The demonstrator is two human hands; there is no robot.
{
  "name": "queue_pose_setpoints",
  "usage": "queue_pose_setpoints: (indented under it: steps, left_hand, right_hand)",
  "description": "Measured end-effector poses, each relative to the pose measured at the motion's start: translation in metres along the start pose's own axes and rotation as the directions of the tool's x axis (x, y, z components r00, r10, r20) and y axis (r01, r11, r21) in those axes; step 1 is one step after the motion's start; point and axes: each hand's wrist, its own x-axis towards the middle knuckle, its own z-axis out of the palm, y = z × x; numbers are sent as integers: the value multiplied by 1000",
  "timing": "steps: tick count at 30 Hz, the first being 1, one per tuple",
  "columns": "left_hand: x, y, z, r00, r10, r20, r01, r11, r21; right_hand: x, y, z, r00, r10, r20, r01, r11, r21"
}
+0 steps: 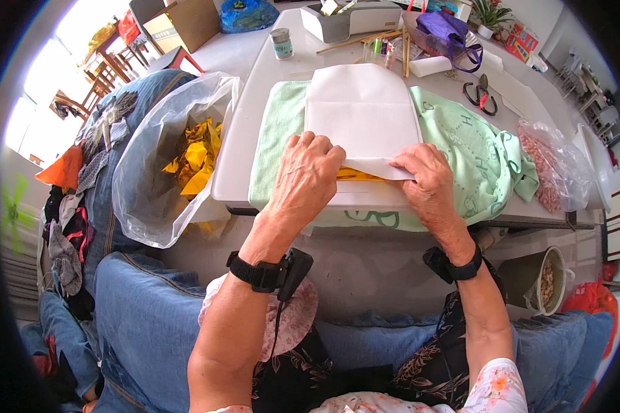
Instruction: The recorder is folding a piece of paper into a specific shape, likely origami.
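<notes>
A white sheet with a rounded far end, possibly a stack point(362, 116), lies on a light green towel point(284, 129) at the table's near edge. Its near edge is lifted into a narrow white flap point(374, 166), with a strip of gold foil point(359, 175) showing below it. My right hand point(426, 178) pinches the flap's right end between thumb and fingers. My left hand point(310, 173) is curled over the left end of the same edge; its fingertips are mostly hidden.
Left of the table hangs a clear plastic bag point(150, 170) with crumpled gold foil pieces point(199, 157). Black-handled pliers or snips point(480, 96), a bag of pinkish pellets point(540, 165), a small jar point(281, 44), a white printer point(351, 20) and a purple bag point(447, 33) are on the table.
</notes>
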Motion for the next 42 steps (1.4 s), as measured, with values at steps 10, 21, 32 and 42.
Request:
queue_pose_setpoints:
  steps: [10,21,32,42]
  left_hand:
    - [-3,0,-9,993,79,89,-82,996,34]
    - [-4,2,-9,987,93,133,-94,996,2]
    - [-4,1,-8,979,32,200,-37,999,23]
    - [-6,1,-7,980,9,199,-11,1000,7]
  right_hand:
    - [1,-1,-8,996,-2,-85,10,996,87]
    - [-2,2,-12,999,-43,7,42,998,56]
    - [-1,1,-14,990,41,134,-57,991,117]
    - [-1,-2,-14,996,14,87,-23,995,101]
